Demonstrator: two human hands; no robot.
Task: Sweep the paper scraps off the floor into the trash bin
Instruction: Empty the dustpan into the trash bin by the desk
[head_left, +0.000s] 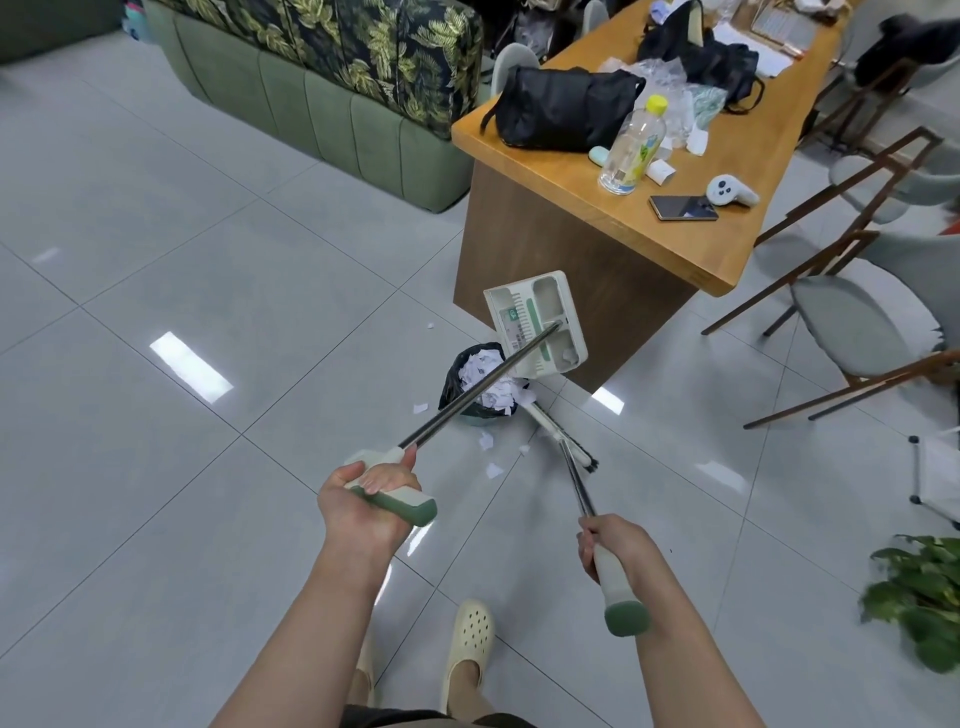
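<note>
left hand (371, 493) clamped on dustpan (535, 325) handle, pan tipped over trash bin (480, 379) | right hand (613, 545) clamped on broom (563, 441) handle | bin heaped with scraps; one possibly stuck in pan | loose paper scraps (491, 457) remain beside bin | mostly done

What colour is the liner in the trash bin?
Black liner, seen in the head view, the only one.

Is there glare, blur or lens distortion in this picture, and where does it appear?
Head view: bright rectangular light reflections glare on the glossy floor; the wide lens bows the table and the tile lines; the plant at the right edge is smeared; the dustpan over the trash bin and both hands stay sharp.
</note>
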